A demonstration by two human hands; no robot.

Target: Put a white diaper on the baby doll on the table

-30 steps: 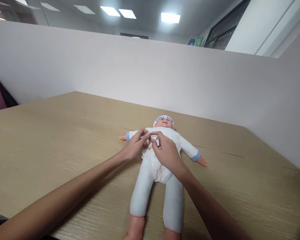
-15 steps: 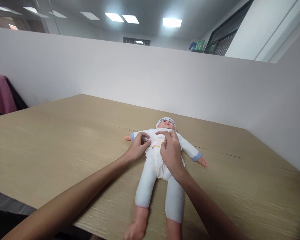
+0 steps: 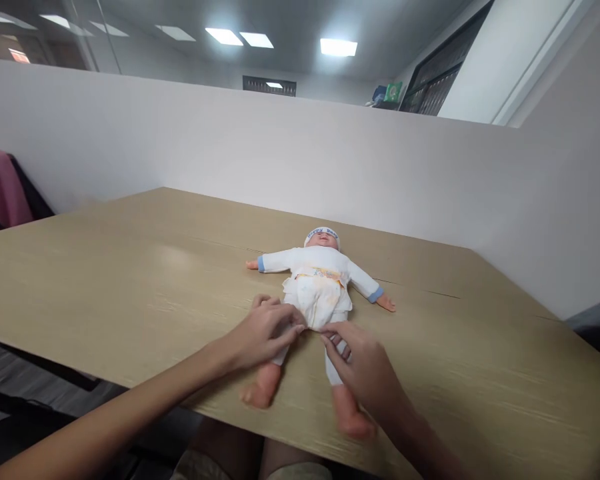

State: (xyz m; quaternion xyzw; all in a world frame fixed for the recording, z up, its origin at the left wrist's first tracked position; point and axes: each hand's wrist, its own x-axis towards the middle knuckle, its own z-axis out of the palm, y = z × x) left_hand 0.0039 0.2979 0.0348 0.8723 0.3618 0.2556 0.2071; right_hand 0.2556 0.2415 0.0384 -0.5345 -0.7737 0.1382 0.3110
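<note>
A baby doll [image 3: 321, 258] in a white suit with blue cuffs lies on its back, head away from me and arms spread. Round its hips is a white diaper [image 3: 317, 299] with an orange printed waistband. At the crotch, my left hand [image 3: 266, 333] is closed with fingertips on the diaper's left leg edge. My right hand [image 3: 363, 360] pinches the opposite leg edge with thumb and index finger. Both hands partly cover the doll's legs; its bare feet show below them.
The doll rests on a wide wooden table [image 3: 130, 280] with thin seams. Behind it stands a pale partition wall [image 3: 260, 147]. A pink cloth [image 3: 3, 187] hangs at the far left. My knees are under the table's front edge.
Both hands have moved down from the doll's chest and waist to the diaper's crotch. The diaper's front and waistband are now uncovered. The doll appears farther from the bottom of the view.
</note>
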